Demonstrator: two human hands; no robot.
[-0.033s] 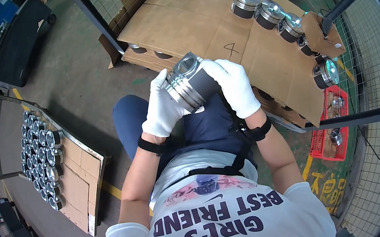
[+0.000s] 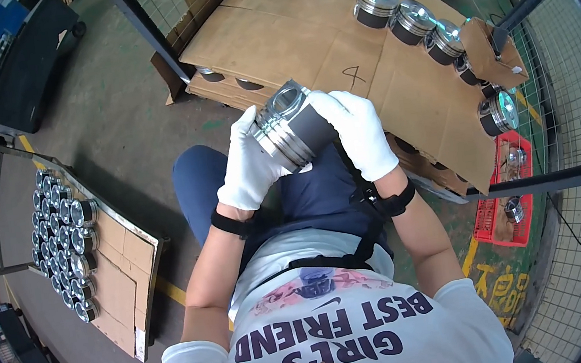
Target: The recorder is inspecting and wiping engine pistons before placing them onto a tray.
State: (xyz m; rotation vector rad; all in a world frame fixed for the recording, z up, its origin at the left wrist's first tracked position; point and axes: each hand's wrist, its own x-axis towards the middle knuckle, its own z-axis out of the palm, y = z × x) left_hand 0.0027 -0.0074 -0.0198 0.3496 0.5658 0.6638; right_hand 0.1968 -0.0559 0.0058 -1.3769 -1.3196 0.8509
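Note:
A metal engine piston (image 2: 290, 128) is held tilted in front of me, over my lap. It has silver ring grooves, a dark coated skirt and a round pin bore facing up. My left hand (image 2: 250, 163), in a white glove, grips the grooved crown end. My right hand (image 2: 356, 131), gloved too, is closed on the skirt end, its fingers lying over the dark surface. The fingertips beneath the piston are mostly hidden. Beyond my hands, the cardboard-covered table (image 2: 286, 35) carries more pistons, including a silver one (image 2: 376, 5) toward the right.
Pistons stand along the table's right side by a cardboard flap (image 2: 492, 52). A red crate (image 2: 503, 190) with metal parts sits low at right. On the left, a cardboard-topped pallet (image 2: 121, 277) bears rows of pistons (image 2: 63, 241). A dark cart (image 2: 33, 68) stands at far left; wire mesh (image 2: 569, 71) rises at right.

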